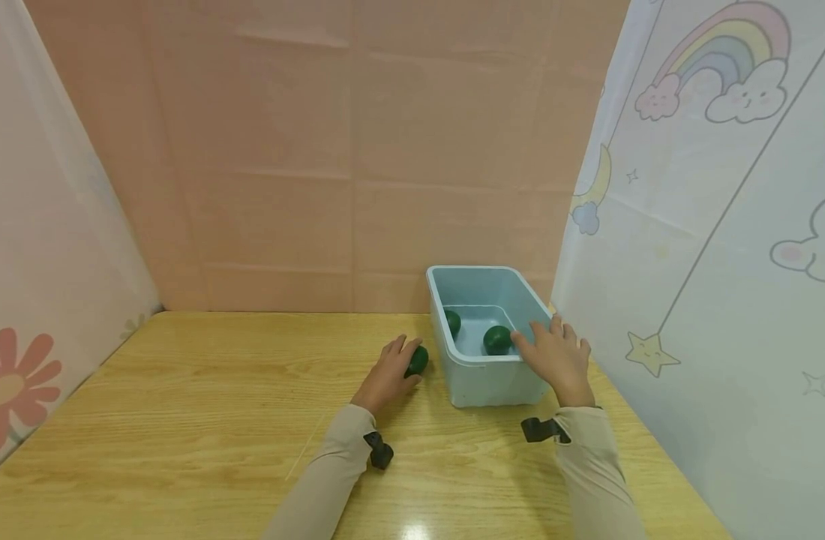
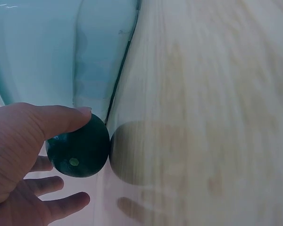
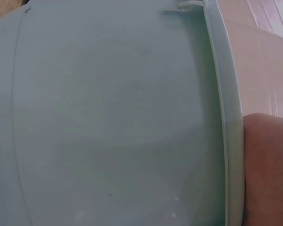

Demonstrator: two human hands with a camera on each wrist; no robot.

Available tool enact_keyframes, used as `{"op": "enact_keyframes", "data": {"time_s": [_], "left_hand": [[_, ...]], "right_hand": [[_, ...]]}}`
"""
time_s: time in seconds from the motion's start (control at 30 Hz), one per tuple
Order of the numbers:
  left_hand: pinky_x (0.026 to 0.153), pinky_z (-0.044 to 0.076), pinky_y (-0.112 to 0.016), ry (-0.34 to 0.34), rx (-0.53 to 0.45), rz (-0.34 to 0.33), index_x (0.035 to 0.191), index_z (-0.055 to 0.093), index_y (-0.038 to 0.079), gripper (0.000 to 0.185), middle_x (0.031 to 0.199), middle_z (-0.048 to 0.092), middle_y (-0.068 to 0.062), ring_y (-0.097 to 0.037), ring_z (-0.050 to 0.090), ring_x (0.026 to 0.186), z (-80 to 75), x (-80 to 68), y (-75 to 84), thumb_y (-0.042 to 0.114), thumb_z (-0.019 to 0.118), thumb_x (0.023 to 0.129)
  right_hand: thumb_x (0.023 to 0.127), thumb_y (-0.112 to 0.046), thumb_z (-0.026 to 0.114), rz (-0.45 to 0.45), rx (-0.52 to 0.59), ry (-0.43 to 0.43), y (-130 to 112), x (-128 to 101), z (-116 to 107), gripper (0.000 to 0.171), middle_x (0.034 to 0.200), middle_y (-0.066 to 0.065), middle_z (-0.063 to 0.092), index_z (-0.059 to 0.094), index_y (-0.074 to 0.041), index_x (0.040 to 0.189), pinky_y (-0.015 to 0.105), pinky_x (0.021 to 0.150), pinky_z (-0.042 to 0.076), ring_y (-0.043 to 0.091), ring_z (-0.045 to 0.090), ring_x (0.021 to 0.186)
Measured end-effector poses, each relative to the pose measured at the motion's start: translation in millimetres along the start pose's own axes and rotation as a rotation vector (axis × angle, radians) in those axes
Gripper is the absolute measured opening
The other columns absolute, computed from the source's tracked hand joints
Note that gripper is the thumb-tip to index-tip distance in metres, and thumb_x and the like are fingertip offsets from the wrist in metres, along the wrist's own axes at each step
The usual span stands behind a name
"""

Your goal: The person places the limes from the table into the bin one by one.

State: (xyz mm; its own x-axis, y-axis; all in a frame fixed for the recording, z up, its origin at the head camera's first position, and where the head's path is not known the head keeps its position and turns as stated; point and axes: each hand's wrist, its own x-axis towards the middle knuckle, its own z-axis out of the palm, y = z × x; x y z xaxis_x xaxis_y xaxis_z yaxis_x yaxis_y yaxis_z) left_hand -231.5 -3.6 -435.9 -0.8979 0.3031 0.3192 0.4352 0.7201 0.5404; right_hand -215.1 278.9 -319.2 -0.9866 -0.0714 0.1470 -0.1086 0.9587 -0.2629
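The left hand point(image 1: 388, 373) grips a green ball point(image 1: 417, 361) on the table point(image 1: 183, 420), while the right hand point(image 1: 554, 356) rests open-fingered on the blue bin point(image 1: 483, 375), keeping it steady.

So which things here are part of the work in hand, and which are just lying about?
In use:
- left hand holding a green ball
- right hand on the light-blue bin's rim
- two green balls in the bin

Just around:
- wooden table
- patterned curtains

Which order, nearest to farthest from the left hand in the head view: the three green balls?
1. Ball on the table, under the left hand, left of the bin.
2. Ball at the bin's left wall.
3. Ball mid-bin, by the right hand.
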Motion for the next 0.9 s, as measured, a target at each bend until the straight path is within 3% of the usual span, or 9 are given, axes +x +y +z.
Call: {"op": "enact_keyframes", "data": {"time_s": [0.9], "left_hand": [[0.104, 0.043, -0.057, -0.036, -0.028, -0.024, 0.153, 0.039, 0.009, 0.066, 0.155, 0.032, -0.026, -0.045, 0.033, 0.141, 4.3, -5.3, -3.1, 0.015, 0.07, 0.095]], "right_hand": [[0.103, -0.051, 0.039, -0.017, -0.002, 0.01, -1.1, -3.3, 1.3, 0.07, 0.155, 0.041, 0.011, 0.04, 0.003, 0.149, 0.079, 0.102, 0.012, 0.06, 0.014, 0.139]]}}
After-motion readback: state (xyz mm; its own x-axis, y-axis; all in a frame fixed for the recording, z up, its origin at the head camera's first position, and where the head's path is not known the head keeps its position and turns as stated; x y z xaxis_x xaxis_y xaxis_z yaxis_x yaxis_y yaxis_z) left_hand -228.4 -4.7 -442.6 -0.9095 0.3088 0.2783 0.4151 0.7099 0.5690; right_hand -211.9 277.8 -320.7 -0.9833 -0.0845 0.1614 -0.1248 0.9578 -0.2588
